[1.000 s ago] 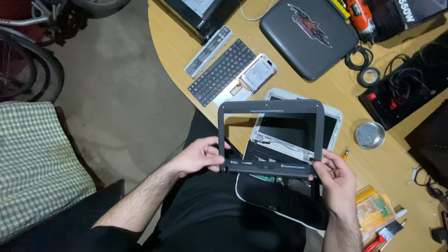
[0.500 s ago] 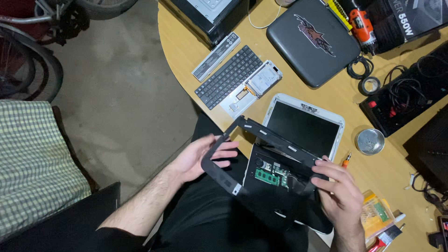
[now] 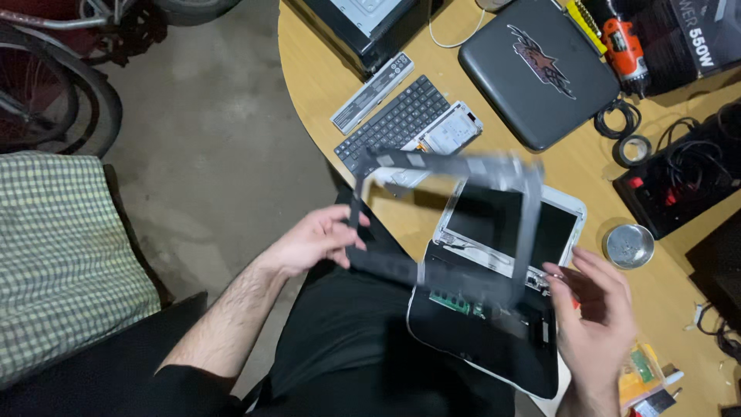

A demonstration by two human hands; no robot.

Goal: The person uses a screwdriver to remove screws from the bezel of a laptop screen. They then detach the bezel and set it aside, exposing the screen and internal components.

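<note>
My left hand point(image 3: 312, 239) grips the left edge of a black rectangular screen bezel frame point(image 3: 444, 165), which is lifted and tilted above a disassembled laptop point(image 3: 494, 351) lying on my lap and the table edge. The frame is motion-blurred. Inside the laptop I can see a green circuit board and the bare screen panel point(image 3: 556, 225). My right hand point(image 3: 598, 316) hovers just beside the frame's lower right corner, fingers spread and holding nothing.
On the round wooden table point(image 3: 309, 69) lie a loose keyboard point(image 3: 394, 120), a battery bar point(image 3: 372, 93), a hard drive point(image 3: 451, 131), a dark zip case point(image 3: 536, 73), an orange drill point(image 3: 621, 42), tape rolls point(image 3: 634, 150) and a metal bowl point(image 3: 627, 245). A checked cushion point(image 3: 62, 255) sits at the left.
The bezel frame has been swung up and turned over the laptop. My right hand has let go of its lower right corner; my left hand still holds the left edge.
</note>
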